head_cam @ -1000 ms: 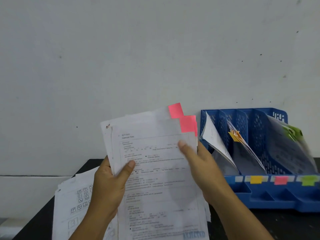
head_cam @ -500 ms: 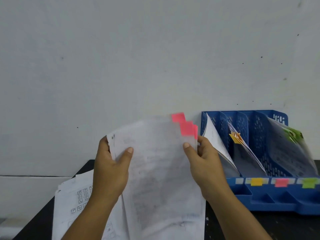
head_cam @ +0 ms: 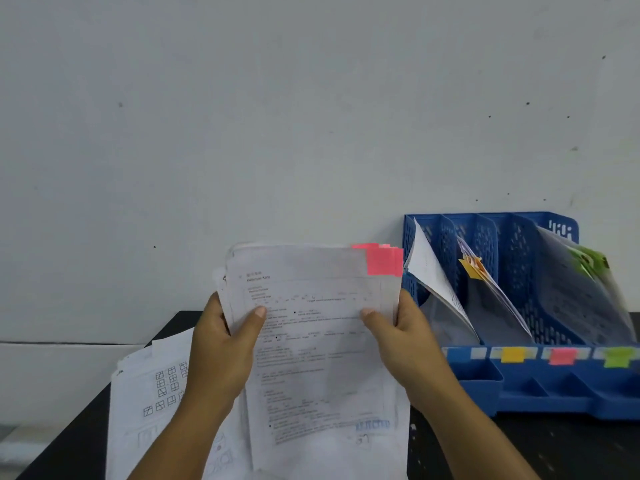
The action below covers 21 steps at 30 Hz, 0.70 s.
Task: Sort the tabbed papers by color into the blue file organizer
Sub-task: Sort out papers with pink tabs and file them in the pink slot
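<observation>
Two hands hold one sheaf of printed white papers (head_cam: 322, 344) upright in the middle of the view, above a black table (head_cam: 554, 452). The sheets cannot be counted, but pink tabs (head_cam: 382, 259) stick up from the sheaf's top right corner, overlapping in a cluster of at least three. The left hand (head_cam: 221, 351) grips the sheaf's left edge, thumb pressed across the front page and fingers curled behind. The right hand (head_cam: 405, 337) grips the right edge the same way, thumb on the front and fingers hidden behind the paper.

One blue file organizer (head_cam: 540, 393) stands just to the right of the sheaf, against a pale wall (head_cam: 277, 116). It shows four upright slots. The leftmost holds papers (head_cam: 429, 271) whose tab color cannot be seen. The next holds papers with yellow-orange tabs (head_cam: 472, 266). The third slot's contents cannot be made out. The rightmost holds papers with green tabs (head_cam: 588, 259). Along the organizer's front ledge sit three colored labels in a row: one yellow (head_cam: 512, 355), one pink (head_cam: 562, 356), one green (head_cam: 618, 357).

One loose pile of further white sheets (head_cam: 149, 403) lies flat on the table at lower left, partly behind the left forearm, its top page printed with small box diagrams.
</observation>
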Tool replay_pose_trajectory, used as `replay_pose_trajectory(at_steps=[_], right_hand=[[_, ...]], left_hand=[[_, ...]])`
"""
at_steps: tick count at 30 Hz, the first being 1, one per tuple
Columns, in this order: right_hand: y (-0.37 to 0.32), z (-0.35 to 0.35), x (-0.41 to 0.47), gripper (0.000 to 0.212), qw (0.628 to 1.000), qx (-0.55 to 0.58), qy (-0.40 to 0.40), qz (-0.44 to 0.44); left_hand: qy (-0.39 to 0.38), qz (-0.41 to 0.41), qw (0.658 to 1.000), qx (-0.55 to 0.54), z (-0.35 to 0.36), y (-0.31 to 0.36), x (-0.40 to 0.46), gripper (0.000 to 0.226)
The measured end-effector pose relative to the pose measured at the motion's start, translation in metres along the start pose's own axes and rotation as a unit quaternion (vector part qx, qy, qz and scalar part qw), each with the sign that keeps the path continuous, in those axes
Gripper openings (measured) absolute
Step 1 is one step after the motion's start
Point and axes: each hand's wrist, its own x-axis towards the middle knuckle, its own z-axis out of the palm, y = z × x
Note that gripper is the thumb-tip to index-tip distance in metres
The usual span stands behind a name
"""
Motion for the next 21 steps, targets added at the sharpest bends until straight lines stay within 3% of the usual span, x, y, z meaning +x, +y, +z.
replay_pose_trajectory(at_steps=[8,12,16,21], right_hand=[[0.028,-0.008,-0.009,0.016,0.995,-0.064,-0.031,0.068],[0.025,-0.007,-0.012,0.011,0.986,-0.153,-0.039,0.051],[0.012,-0.012,-0.013,0.007,0.997,-0.06,0.043,0.01],[-0.012,-0.031,-0.017,0.02,0.999,0.009,-0.028,0.023]], left_hand=[[-0.04,-0.087,0.995,0.014,-0.002,-0.042,-0.011,0.02],[-0.022,-0.072,0.997,0.03,0.004,-0.038,-0.014,0.017],[-0.015,-0.021,0.999,0.035,0.012,-0.017,-0.011,0.019],[-0.006,-0.022,0.999,-0.04,0.027,0.013,-0.007,0.019]])
